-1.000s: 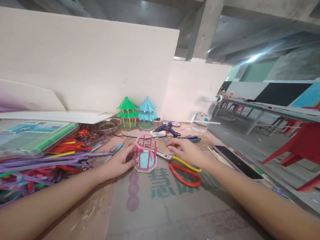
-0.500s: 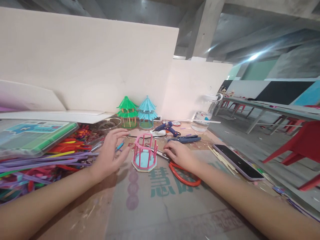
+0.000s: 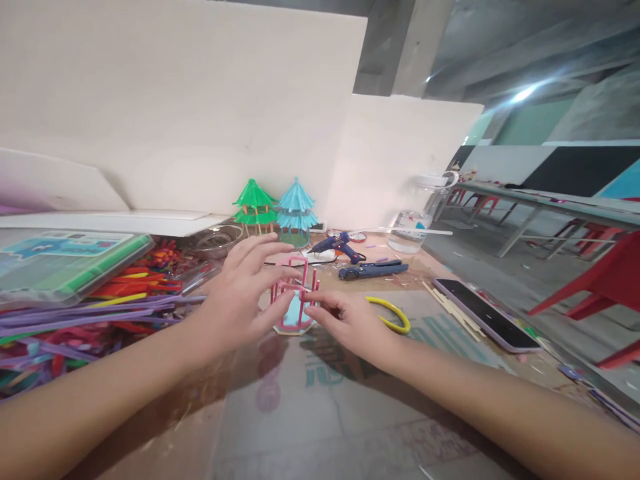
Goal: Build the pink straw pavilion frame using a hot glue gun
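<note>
A small pink frame model (image 3: 301, 316) stands upright on the covered table, with thin posts, a pink upper ring and a light-blue base. My left hand (image 3: 250, 287) is at its left side, fingers spread and thumb apart, partly covering it. Whether the left fingertips touch the ring I cannot tell. From the right, my right hand (image 3: 353, 317) pinches the model near a post, below the ring, between thumb and forefinger. Scissors with a yellow handle loop (image 3: 397, 319) lie just behind the right hand, which hides part of them.
Behind stand a green pagoda model (image 3: 254, 201), a blue one (image 3: 296, 203), a glue gun (image 3: 340, 247), navy pliers (image 3: 374, 269) and a water jug (image 3: 409, 230). Coloured pipe cleaners (image 3: 110, 320) and a plastic case (image 3: 70, 267) fill the left; a phone (image 3: 485, 313) lies right.
My right hand has left the scissors and moved left to the pink model. The scissors now show a yellow loop instead of orange. My left hand has come right, over the model.
</note>
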Demonstrator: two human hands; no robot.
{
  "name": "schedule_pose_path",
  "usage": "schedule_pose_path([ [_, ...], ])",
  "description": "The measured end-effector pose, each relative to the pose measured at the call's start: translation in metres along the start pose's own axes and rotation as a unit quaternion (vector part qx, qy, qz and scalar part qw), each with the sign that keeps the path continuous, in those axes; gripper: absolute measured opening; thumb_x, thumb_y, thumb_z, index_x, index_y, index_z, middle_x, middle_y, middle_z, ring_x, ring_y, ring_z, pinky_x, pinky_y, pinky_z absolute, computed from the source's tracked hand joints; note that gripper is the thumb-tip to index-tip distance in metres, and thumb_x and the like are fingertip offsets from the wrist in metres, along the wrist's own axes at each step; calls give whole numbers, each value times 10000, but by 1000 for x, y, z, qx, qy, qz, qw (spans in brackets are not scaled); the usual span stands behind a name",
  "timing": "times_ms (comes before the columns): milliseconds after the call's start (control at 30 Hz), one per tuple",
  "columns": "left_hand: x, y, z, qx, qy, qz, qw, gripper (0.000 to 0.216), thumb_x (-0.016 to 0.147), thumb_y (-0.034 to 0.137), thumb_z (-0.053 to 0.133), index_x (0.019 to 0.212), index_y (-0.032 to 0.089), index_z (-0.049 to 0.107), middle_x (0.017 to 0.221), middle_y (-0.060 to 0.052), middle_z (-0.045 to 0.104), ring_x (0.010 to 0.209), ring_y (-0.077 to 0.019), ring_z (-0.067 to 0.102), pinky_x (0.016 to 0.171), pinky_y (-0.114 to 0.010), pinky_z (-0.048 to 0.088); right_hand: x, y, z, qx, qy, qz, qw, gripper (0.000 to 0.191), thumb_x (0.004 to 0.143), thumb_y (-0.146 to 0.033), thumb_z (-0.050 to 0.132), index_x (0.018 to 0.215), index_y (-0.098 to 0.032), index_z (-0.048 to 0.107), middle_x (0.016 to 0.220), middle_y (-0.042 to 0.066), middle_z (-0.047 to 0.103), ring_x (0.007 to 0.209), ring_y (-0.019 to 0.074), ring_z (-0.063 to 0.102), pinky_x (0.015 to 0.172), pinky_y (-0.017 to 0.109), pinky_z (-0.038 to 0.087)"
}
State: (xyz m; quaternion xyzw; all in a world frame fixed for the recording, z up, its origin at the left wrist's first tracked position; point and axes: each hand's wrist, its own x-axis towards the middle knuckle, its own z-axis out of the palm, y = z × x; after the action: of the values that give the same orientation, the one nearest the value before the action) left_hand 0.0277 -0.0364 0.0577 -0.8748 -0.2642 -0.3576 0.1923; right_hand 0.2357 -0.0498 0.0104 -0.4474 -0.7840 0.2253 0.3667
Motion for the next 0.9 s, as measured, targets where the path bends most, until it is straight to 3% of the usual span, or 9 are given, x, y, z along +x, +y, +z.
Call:
schedule_pose_path([
  [200, -6, 1, 1, 30, 2, 18, 999, 187, 899, 242, 571, 1055, 240, 673, 1285, -85, 610, 1302, -280, 459, 1111, -516, 358, 7, -4, 3, 51, -13, 15, 999, 323, 886, -370, 534, 1008, -170, 756, 799, 56, 733, 685, 167, 608, 636, 267, 447],
  [400, -6, 4, 4, 68, 9, 27, 997, 215, 910, 224, 565, 1096, 273, 662, 1287, -65, 625, 1280, -264, 487, 1092, -506, 388, 5, -2, 11, 66, 14, 4, 998, 312, 888, -348, 508, 1003, -171, 738, 825, 51, 737, 772, 189, 637, 649, 261, 461],
  [700, -6, 1, 4, 91, 17, 23, 995, 106, 913, 245, 583, 949, 255, 682, 1288, -50, 630, 1299, -267, 479, 1117, -522, 371, 5, -2, 13, 65, 17, -18, 998, 298, 903, -341, 479, 864, -177, 724, 710, 17, 675, 649, 148, 556, 610, 240, 410],
  [900, -6, 2, 5, 76, 5, 13, 997, 140, 900, 218, 575, 955, 263, 695, 1299, -45, 628, 1307, -271, 472, 1133, -537, 349, 5, -3, 13, 75, 13, -30, 997, 269, 906, -319, 490, 848, -189, 717, 726, 9, 686, 651, 143, 561, 607, 237, 408],
])
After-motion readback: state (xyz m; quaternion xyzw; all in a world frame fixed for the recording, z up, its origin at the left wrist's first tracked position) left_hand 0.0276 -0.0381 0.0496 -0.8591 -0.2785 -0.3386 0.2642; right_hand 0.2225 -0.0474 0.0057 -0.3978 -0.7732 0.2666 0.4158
